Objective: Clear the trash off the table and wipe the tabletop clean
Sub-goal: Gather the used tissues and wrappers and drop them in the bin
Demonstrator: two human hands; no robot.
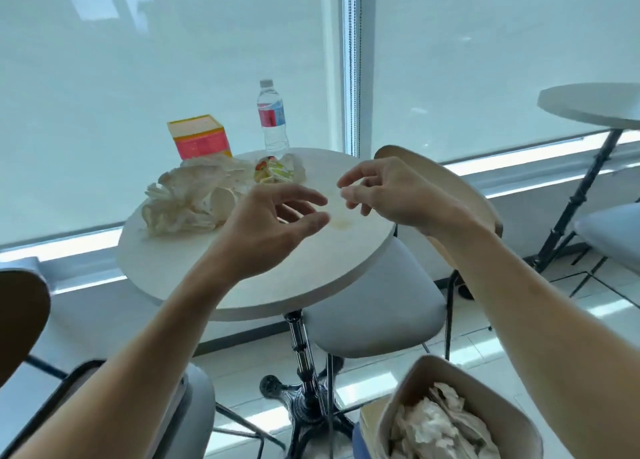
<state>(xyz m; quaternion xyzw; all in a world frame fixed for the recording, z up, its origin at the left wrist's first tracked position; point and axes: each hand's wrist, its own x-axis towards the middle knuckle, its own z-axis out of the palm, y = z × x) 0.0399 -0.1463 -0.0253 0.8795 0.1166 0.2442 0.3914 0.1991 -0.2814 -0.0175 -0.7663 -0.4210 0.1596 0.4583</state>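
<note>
Both hands hover above the round bench; left hand loose, holding nothing; right hand apparently empty too; crumpled tissues behind.

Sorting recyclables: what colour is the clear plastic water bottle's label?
Red and blue, on the clear plastic water bottle, head view.

Bright window wall, white roller blinds down; pale tiled floor; grey-cushioned chair; second round table right.
</note>
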